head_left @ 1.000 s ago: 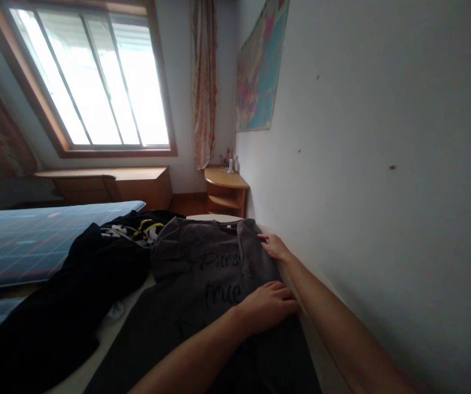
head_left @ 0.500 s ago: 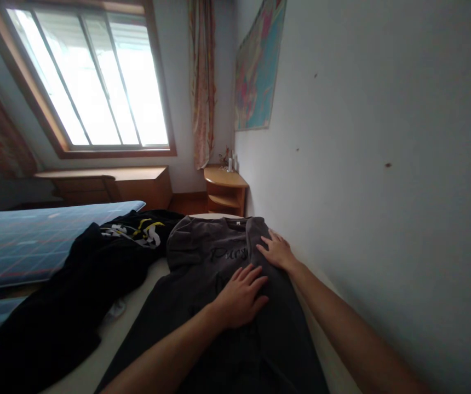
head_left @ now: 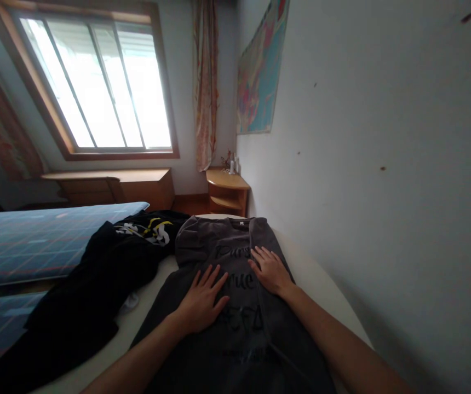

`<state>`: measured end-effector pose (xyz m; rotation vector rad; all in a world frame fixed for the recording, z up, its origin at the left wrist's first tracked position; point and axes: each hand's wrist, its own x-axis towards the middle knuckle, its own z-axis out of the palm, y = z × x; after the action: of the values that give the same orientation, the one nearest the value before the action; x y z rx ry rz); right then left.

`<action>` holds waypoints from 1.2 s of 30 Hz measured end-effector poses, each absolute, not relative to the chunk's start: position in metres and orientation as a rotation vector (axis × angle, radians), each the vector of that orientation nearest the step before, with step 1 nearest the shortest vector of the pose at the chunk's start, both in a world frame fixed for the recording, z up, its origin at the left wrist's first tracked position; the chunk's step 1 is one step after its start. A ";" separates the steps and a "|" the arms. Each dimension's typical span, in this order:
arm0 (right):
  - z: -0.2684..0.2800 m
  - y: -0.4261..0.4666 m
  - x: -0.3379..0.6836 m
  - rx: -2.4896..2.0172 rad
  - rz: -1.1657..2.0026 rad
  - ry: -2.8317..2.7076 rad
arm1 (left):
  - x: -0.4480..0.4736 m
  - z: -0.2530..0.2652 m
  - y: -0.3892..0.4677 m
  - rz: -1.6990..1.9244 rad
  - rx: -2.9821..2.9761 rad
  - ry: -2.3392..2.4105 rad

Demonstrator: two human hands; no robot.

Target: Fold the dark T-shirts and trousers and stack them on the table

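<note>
A dark grey sweatshirt (head_left: 239, 306) with black lettering down its front lies spread out, its neckline at the far end. My left hand (head_left: 204, 298) rests flat on the left part of its front, fingers spread, beside the lettering. On the right, my right hand (head_left: 271, 269) lies on a lengthwise fold of the cloth, near the top line of letters, fingers stretched out. Neither hand grips anything. The sleeves and lower hem cannot be made out clearly.
The sweatshirt lies on a pale round-edged surface (head_left: 334, 290). To its left is a black garment (head_left: 108, 273) with a white and yellow print, beside a blue plaid mattress (head_left: 34, 235). A white wall (head_left: 362, 219) borders the right side; a wooden corner shelf (head_left: 228, 179) stands beyond.
My left hand has moved left across the sweatshirt, uncovering more lettering. My right hand has slid down a little from the shoulder area. The camera view has shifted slightly.
</note>
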<state>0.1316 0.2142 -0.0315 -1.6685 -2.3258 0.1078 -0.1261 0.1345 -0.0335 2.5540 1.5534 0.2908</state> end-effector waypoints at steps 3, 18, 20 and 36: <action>-0.029 0.207 0.131 -1.678 0.104 -2.320 | -0.127 -0.029 0.126 0.329 2.547 1.610; -0.028 0.197 0.194 -2.026 0.017 -1.935 | -0.096 -0.005 0.055 0.424 2.788 0.660; -0.022 0.196 0.195 -2.129 0.111 -1.879 | -0.085 -0.005 0.046 0.421 2.880 0.487; -0.001 0.164 0.207 -2.105 0.468 -2.191 | -0.047 -0.012 0.040 0.501 2.897 0.726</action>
<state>0.2072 0.1641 -0.0012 -2.1052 -2.1915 0.4678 -0.0466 0.0398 -0.0122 2.8968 0.7264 0.5009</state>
